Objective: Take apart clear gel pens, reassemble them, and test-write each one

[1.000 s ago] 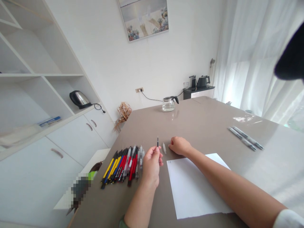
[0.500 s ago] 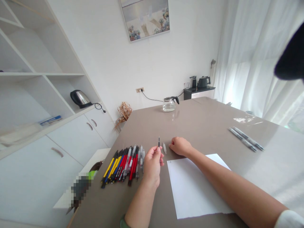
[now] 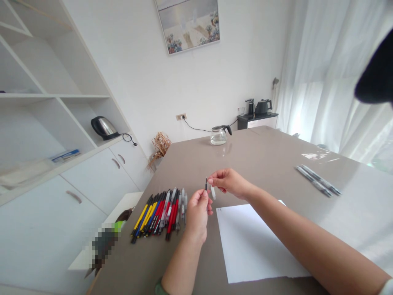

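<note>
My left hand pinches a slim black pen part upright between thumb and fingers, its thin end pointing up. Just right of that end is my right hand, thumb and index finger closed at its tip. Whether something tiny sits in that pinch cannot be made out. Below the right fingers a short clear pen barrel lies on the table. To the left of my left hand is a row of pens in yellow, blue, red, black and clear.
White paper lies under my right forearm on the brown table. Several clear pens lie to the right. A glass pot stands at the far edge. A metal kettle sits on the left shelf.
My right hand has lifted from the table and moved left to the tip of the black pen part. My left hand has stayed in place with its hold.
</note>
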`<state>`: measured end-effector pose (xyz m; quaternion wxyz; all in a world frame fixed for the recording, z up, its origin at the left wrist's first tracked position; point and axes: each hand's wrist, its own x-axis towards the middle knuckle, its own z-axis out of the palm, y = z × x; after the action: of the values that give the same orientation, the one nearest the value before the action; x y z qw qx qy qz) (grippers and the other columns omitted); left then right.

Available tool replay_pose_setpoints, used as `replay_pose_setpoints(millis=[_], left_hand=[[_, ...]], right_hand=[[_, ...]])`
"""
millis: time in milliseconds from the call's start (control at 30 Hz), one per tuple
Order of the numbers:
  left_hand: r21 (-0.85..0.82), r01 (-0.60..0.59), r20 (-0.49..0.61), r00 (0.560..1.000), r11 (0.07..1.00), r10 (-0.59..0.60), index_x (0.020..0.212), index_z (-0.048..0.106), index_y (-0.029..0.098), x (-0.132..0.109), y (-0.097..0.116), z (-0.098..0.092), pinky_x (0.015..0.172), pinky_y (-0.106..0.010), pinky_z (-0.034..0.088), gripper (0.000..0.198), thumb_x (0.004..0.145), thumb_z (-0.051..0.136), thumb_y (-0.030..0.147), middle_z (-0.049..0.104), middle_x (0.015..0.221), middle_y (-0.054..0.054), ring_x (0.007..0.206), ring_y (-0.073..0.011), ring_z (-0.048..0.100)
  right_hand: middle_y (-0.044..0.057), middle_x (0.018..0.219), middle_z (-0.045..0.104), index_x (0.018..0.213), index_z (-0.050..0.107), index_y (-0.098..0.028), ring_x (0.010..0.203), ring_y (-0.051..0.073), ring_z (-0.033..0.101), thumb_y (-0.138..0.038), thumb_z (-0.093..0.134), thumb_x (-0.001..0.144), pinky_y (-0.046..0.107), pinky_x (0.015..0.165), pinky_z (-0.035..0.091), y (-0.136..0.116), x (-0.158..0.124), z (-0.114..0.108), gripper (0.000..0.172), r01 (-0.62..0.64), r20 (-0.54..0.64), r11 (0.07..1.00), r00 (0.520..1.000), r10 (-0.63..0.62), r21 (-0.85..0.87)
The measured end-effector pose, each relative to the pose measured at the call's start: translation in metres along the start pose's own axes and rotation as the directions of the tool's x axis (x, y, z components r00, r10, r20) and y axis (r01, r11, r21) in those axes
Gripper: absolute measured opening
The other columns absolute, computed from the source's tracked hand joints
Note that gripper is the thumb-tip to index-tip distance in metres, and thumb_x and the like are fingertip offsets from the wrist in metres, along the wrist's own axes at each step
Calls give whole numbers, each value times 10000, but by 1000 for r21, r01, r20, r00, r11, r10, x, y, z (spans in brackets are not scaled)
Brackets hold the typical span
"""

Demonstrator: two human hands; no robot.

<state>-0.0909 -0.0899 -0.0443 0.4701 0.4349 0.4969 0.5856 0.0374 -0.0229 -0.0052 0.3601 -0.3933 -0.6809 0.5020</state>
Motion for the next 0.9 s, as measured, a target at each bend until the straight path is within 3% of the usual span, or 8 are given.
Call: replay_pose_setpoints(millis=[133, 233, 367, 500, 600, 700, 800, 900], left_hand=[[2, 5, 32, 999, 1000, -5, 811, 552, 174, -1, 2, 2, 447, -169, 342, 313, 703, 499, 463, 478, 626, 21, 498, -57, 425], [5, 9, 49, 999, 1000, -9, 828, 549, 169, -1, 3, 2, 445, -167, 337, 320, 709, 493, 461, 470, 626, 20, 500, -57, 421], [21, 11, 66, 998, 1000, -12, 854, 553, 174, -1, 1, 1, 440, -165, 330, 330, 712, 487, 465, 464, 619, 27, 488, -53, 414], [29, 16, 67, 998, 999, -18, 855, 550, 175, 0, 0, 1, 439, -168, 330, 316, 726, 475, 453, 459, 618, 29, 478, -51, 411], [15, 18, 47, 999, 1000, -19, 871, 549, 175, 0, 0, 1, 445, -172, 337, 315, 731, 471, 446, 464, 625, 27, 482, -52, 415], [-19, 36, 26, 999, 999, -36, 930, 544, 175, -1, 2, 1, 461, -181, 351, 340, 729, 477, 440, 490, 649, 14, 500, -57, 430], [-43, 62, 24, 998, 997, -61, 1037, 504, 178, -2, 3, 2, 525, -199, 383, 374, 725, 507, 385, 539, 733, -15, 555, -65, 463], [-43, 63, 38, 997, 997, -61, 1103, 449, 173, -2, 4, 3, 597, -219, 402, 419, 714, 541, 300, 563, 801, -36, 593, -67, 486]], right_hand=[[-2, 614, 567, 723, 586, -132, 435, 39, 355, -350, 575, 633, 165, 415, 312, 1, -2, 7, 236, -10, 69, 995, 998, 3, 104], [-11, 570, 536, 693, 563, -128, 426, 37, 351, -342, 571, 644, 162, 404, 306, 2, 0, 9, 220, 15, 34, 987, 999, -20, 160], [-14, 575, 513, 667, 525, -137, 409, 39, 372, -364, 555, 660, 170, 389, 315, -3, 3, -1, 229, 99, -136, 967, 988, -68, 236], [18, 619, 540, 697, 505, -141, 411, 50, 402, -381, 510, 693, 184, 392, 339, -6, 6, -31, 240, 180, -355, 961, 930, -97, 209], [25, 606, 542, 678, 503, -142, 389, 44, 380, -376, 451, 723, 184, 381, 321, 3, 8, -52, 244, 9, -388, 1000, 922, -19, -29], [16, 539, 530, 622, 524, -142, 354, 45, 349, -346, 429, 717, 192, 360, 273, 23, 13, -59, 244, -262, -323, 906, 934, 151, -333], [14, 449, 496, 546, 540, -133, 363, 69, 376, -275, 480, 660, 205, 378, 263, 47, 21, -52, 193, -341, -315, 830, 925, 212, -441], [36, 507, 547, 545, 563, -137, 464, 110, 467, -241, 512, 619, 219, 444, 304, 65, 27, -42, 137, -365, -331, 760, 920, 208, -537]])
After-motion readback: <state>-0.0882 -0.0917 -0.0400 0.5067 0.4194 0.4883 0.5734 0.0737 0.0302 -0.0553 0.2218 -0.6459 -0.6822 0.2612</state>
